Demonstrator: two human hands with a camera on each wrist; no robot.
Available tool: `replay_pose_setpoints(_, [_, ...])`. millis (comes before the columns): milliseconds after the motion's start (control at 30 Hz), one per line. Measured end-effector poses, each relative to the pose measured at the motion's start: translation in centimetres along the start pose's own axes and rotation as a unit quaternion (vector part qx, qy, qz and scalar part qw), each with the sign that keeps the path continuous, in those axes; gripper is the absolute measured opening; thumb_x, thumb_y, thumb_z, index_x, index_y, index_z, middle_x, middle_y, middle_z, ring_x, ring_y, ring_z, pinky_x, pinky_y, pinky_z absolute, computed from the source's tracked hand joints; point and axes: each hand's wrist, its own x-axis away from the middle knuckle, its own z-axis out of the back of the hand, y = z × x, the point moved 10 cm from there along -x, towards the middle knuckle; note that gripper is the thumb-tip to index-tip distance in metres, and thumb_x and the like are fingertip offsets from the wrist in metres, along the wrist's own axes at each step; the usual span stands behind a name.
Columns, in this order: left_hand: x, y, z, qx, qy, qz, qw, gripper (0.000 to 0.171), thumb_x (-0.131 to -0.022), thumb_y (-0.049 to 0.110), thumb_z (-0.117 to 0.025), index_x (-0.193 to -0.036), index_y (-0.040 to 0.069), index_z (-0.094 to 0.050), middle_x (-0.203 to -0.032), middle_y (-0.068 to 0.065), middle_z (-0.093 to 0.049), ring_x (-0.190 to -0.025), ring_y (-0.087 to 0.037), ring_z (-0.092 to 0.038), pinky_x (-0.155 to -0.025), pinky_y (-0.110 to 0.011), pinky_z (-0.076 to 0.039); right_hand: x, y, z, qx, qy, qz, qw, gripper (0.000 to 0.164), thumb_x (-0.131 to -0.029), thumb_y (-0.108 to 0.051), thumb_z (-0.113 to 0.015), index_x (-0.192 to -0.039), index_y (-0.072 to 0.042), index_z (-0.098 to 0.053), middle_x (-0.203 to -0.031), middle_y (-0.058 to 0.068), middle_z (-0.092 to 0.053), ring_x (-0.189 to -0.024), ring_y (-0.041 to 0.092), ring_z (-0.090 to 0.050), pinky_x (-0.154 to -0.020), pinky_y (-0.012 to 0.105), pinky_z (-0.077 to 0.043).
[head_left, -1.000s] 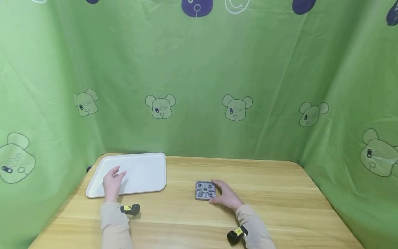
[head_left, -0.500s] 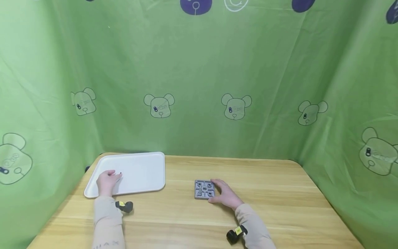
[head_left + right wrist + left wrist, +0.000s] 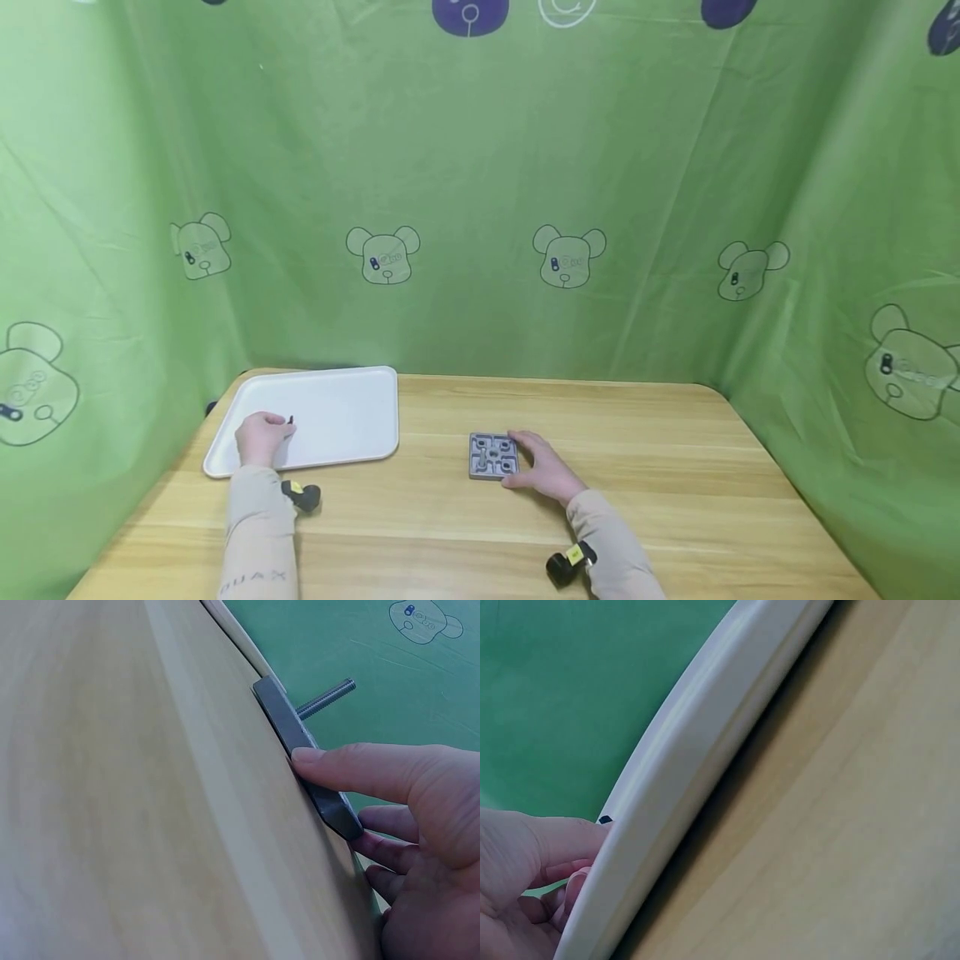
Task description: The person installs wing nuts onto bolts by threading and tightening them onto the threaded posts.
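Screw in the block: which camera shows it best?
Right wrist: the screw appears close up and side-on, its thread visible, sticking out from the block. The head view shows it only small, on the block's left half, thread indistinct. The left wrist view doesn't show it.

Your left hand (image 3: pixel 262 437) pinches at eight o'clock in the head view; your right hand (image 3: pixel 546 473) curves at five, thumb (image 3: pixel 360 766) and fingers (image 3: pixel 386 851) apart.

From my end I see a curtained-off work spot: green curtains (image 3: pixel 480 150) printed with bear heads (image 3: pixel 387 260) hang behind the wooden table (image 3: pixel 420 517) and along both its sides.
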Motion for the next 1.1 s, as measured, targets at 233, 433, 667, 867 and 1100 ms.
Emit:
replay_pose_setpoints(233, [-0.01,-0.16,-0.03,-0.008,0.004,0.009,0.9999,0.025,-0.082,0.011,-0.069,-0.096,-0.010,-0.068,-0.106,-0.030,-0.066,-0.107,-0.049,-0.054,-0.099,-0.055,-0.038,0.16,-0.08,-0.08,0.003,-0.003,-0.002,1.000,0.092,-0.066,-0.013,-0.086,-0.146,-0.004,-0.040,-0.154,0.026,-0.030,-0.142,0.048,-0.027,-0.115,0.064,-0.018])
replay_pose_setpoints(433, [0.11,-0.02,0.01,-0.019,0.000,0.010,0.9998,0.024,-0.083,0.012,-0.069,-0.094,-0.009,-0.069,-0.106,-0.029,-0.067,-0.106,-0.049,-0.055,-0.098,-0.056,-0.038,0.27,-0.15,-0.15,0.004,-0.003,-0.004,1.000,0.092,-0.066,-0.013,-0.086,-0.145,-0.004,-0.041,-0.154,0.026,-0.031,-0.141,0.048,-0.027,-0.115,0.063,-0.018])
replay_pose_setpoints(667, [0.01,-0.25,-0.25,-0.027,-0.015,0.014,0.9994,0.024,-0.085,0.014,-0.067,-0.095,-0.008,-0.069,-0.107,-0.029,-0.067,-0.106,-0.048,-0.055,-0.097,-0.055,-0.040,0.43,-0.20,-0.22,0.011,-0.004,-0.005,1.000,0.092,-0.066,-0.013,-0.086,-0.145,-0.005,-0.041,-0.153,0.026,-0.032,-0.140,0.048,-0.029,-0.114,0.064,-0.020])
replay_pose_setpoints(867, [-0.15,-0.30,-0.46,-0.016,-0.028,0.010,0.9994,0.028,-0.083,0.015,-0.065,-0.098,-0.008,-0.069,-0.109,-0.030,-0.066,-0.108,-0.047,-0.055,-0.098,-0.056,-0.040,0.47,-0.27,-0.21,0.008,-0.004,-0.006,1.000,0.091,-0.067,-0.013,-0.086,-0.145,-0.005,-0.041,-0.153,0.026,-0.031,-0.141,0.048,-0.028,-0.115,0.064,-0.019])
replay_pose_setpoints(1100, [-0.29,0.56,-0.41,-0.004,-0.032,-0.010,0.9994,0.031,-0.082,0.017,-0.063,-0.100,-0.008,-0.068,-0.111,-0.030,-0.065,-0.106,-0.045,-0.056,-0.093,-0.053,-0.043,0.38,-0.40,-0.04,0.007,-0.003,-0.005,1.000,0.091,-0.067,-0.014,-0.086,-0.146,-0.006,-0.041,-0.154,0.026,-0.031,-0.141,0.048,-0.028,-0.115,0.064,-0.019])
